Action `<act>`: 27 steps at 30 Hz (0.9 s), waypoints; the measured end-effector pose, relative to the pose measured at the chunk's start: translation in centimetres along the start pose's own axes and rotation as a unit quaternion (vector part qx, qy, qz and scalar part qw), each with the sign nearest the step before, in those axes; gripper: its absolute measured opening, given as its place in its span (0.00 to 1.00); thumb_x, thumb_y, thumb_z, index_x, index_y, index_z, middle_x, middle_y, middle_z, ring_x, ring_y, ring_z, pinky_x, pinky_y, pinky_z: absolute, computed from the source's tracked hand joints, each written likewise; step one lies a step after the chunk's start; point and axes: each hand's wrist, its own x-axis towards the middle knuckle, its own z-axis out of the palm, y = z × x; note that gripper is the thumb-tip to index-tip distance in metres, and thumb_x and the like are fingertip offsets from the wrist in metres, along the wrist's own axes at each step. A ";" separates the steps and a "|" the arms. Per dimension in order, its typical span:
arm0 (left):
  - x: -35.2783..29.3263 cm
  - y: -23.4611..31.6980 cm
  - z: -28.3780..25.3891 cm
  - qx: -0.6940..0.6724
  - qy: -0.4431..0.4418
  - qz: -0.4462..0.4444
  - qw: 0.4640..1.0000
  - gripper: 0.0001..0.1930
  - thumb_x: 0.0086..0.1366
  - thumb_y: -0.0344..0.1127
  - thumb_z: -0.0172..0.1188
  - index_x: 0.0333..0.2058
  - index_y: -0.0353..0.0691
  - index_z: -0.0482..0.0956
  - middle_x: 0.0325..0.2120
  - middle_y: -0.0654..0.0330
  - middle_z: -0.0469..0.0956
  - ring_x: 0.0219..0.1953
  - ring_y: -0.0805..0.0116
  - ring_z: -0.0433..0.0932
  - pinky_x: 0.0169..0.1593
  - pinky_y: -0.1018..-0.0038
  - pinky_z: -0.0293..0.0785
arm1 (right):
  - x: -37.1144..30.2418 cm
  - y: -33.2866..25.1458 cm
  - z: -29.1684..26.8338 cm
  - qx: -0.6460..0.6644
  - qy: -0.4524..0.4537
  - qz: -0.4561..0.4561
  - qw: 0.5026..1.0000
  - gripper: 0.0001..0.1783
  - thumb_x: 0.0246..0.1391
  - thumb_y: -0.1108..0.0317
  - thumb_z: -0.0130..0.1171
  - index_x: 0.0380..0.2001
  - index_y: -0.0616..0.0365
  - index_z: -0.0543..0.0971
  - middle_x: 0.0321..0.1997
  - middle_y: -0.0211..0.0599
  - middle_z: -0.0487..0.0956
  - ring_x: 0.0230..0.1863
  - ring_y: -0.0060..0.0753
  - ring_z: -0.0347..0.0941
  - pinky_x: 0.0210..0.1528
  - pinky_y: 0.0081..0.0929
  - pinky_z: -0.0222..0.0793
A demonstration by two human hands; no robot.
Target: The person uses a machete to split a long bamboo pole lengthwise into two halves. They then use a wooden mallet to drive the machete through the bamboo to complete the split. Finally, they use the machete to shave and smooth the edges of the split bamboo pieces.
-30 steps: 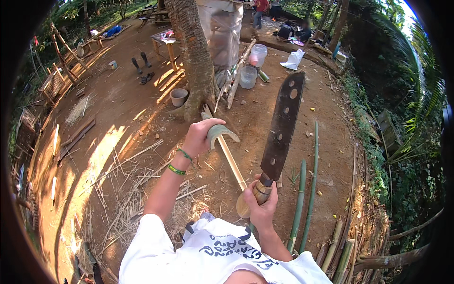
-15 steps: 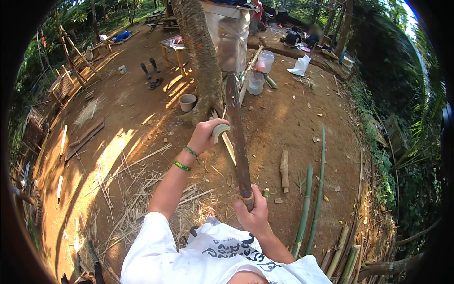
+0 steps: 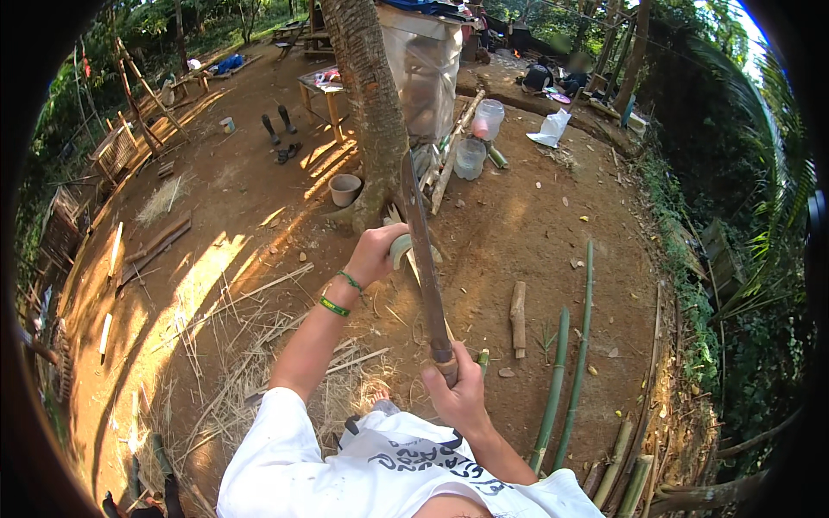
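Observation:
My left hand [image 3: 378, 250], with bands on its wrist, is closed round a split piece of bamboo [image 3: 400, 250] whose pale, curved cut end shows. My right hand [image 3: 459, 393] grips the wooden handle of a machete [image 3: 423, 250]. Its long dark blade points up and away from me, crossing in front of the bamboo, and a bit of pale bamboo shows on the blade's right side. Whether the edge touches the bamboo I cannot tell. Part of the bamboo's length runs down behind the blade.
A tree trunk [image 3: 367, 104] rises ahead, with a grey pot [image 3: 344, 189] at its foot. Bamboo shavings [image 3: 276, 363] litter the ground at left. Green bamboo poles [image 3: 553, 388] and a short wood piece [image 3: 518, 319] lie right. Clear plastic jugs [image 3: 470, 159] stand beyond. People sit far off.
The machete has swung slightly left, its blade now nearer my left hand and crossing the bamboo. My left hand keeps its hold. The whole view has shifted a little downward.

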 end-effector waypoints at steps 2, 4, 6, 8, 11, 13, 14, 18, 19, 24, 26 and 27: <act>-0.3 -0.2 0.2 0.006 0.004 0.003 1.000 0.25 0.52 0.16 0.65 0.51 0.40 0.82 0.45 0.53 0.86 0.46 0.56 0.87 0.51 0.65 0.83 | -0.1 0.1 0.0 -0.001 -0.004 0.003 1.000 0.18 0.63 0.60 0.67 0.45 0.63 0.74 0.18 0.25 0.74 0.20 0.13 0.66 0.22 0.20 0.60; -0.5 -0.1 0.1 0.006 0.015 -0.001 1.000 0.24 0.53 0.17 0.65 0.51 0.40 0.81 0.45 0.54 0.86 0.47 0.57 0.87 0.51 0.66 0.83 | 0.0 0.0 0.0 -0.003 -0.005 0.000 1.000 0.18 0.64 0.60 0.66 0.46 0.63 0.74 0.18 0.26 0.74 0.21 0.14 0.66 0.23 0.21 0.60; -0.7 0.5 0.0 0.015 0.033 -0.011 0.999 0.25 0.54 0.17 0.66 0.52 0.39 0.81 0.45 0.53 0.85 0.47 0.58 0.86 0.51 0.67 0.82 | 0.0 -0.3 -0.1 -0.017 -0.009 0.008 1.000 0.18 0.65 0.61 0.65 0.47 0.63 0.73 0.19 0.26 0.74 0.21 0.15 0.68 0.24 0.22 0.62; -1.1 2.2 -0.2 0.033 0.057 -0.028 0.997 0.26 0.54 0.18 0.67 0.54 0.39 0.79 0.46 0.53 0.84 0.49 0.58 0.85 0.52 0.67 0.82 | 0.0 -0.8 -0.2 -0.028 -0.012 0.010 0.999 0.18 0.65 0.62 0.65 0.48 0.63 0.73 0.19 0.27 0.75 0.21 0.16 0.69 0.24 0.22 0.63; -1.6 6.5 -0.6 0.020 0.150 -0.049 0.987 0.31 0.55 0.20 0.70 0.59 0.39 0.74 0.50 0.51 0.82 0.53 0.58 0.83 0.54 0.66 0.81 | 0.0 -1.4 -0.3 -0.032 -0.023 0.013 0.999 0.18 0.65 0.63 0.64 0.49 0.63 0.72 0.20 0.28 0.76 0.21 0.17 0.71 0.25 0.23 0.65; -2.7 8.9 -0.6 0.003 0.216 -0.021 0.976 0.32 0.55 0.21 0.72 0.60 0.38 0.72 0.52 0.51 0.80 0.54 0.57 0.82 0.55 0.65 0.81 | 0.0 -1.6 -0.2 -0.026 -0.033 0.024 0.999 0.18 0.65 0.63 0.64 0.49 0.64 0.73 0.20 0.29 0.77 0.21 0.18 0.72 0.25 0.24 0.67; -3.3 9.8 -0.4 -0.007 0.248 -0.009 0.969 0.34 0.55 0.22 0.73 0.60 0.38 0.71 0.54 0.50 0.79 0.55 0.57 0.81 0.55 0.64 0.81 | -0.2 -1.4 -0.2 -0.029 -0.031 0.019 0.999 0.18 0.65 0.63 0.64 0.49 0.64 0.73 0.20 0.29 0.77 0.21 0.18 0.72 0.25 0.23 0.66; -4.6 12.3 -1.1 0.010 0.265 0.015 0.964 0.33 0.55 0.23 0.74 0.59 0.38 0.72 0.54 0.50 0.79 0.55 0.59 0.81 0.54 0.66 0.82 | -0.6 -0.6 -0.3 -0.030 -0.029 0.008 0.999 0.18 0.65 0.63 0.64 0.49 0.64 0.73 0.20 0.29 0.77 0.21 0.17 0.72 0.24 0.23 0.66; -4.5 12.9 -1.5 0.012 0.260 0.011 0.965 0.32 0.55 0.22 0.74 0.58 0.37 0.72 0.54 0.50 0.79 0.54 0.59 0.81 0.54 0.67 0.83 | -0.7 -0.5 -0.3 -0.029 -0.030 0.007 0.999 0.18 0.65 0.63 0.64 0.49 0.64 0.73 0.19 0.29 0.77 0.21 0.17 0.72 0.24 0.23 0.66; -4.1 13.7 -3.5 0.011 0.183 0.019 0.983 0.25 0.53 0.22 0.75 0.51 0.37 0.79 0.46 0.50 0.83 0.46 0.60 0.84 0.47 0.68 0.85 | -1.3 -1.0 -0.2 -0.018 -0.027 0.021 0.999 0.18 0.65 0.63 0.64 0.49 0.64 0.73 0.19 0.29 0.76 0.21 0.16 0.71 0.24 0.23 0.65; -4.0 14.4 -3.8 -0.002 0.138 0.018 0.990 0.23 0.51 0.22 0.75 0.47 0.36 0.82 0.43 0.51 0.84 0.42 0.61 0.85 0.44 0.69 0.86 | -1.7 -0.4 -0.4 -0.020 -0.020 0.019 0.999 0.18 0.64 0.64 0.65 0.50 0.64 0.73 0.19 0.28 0.76 0.21 0.16 0.70 0.24 0.23 0.65; -4.0 14.5 -3.5 0.023 0.143 0.027 0.989 0.23 0.50 0.22 0.76 0.47 0.37 0.82 0.42 0.52 0.84 0.40 0.61 0.86 0.42 0.69 0.86 | -1.7 0.1 -0.5 -0.019 -0.016 0.015 1.000 0.19 0.64 0.64 0.64 0.50 0.64 0.73 0.19 0.28 0.76 0.21 0.16 0.70 0.24 0.23 0.65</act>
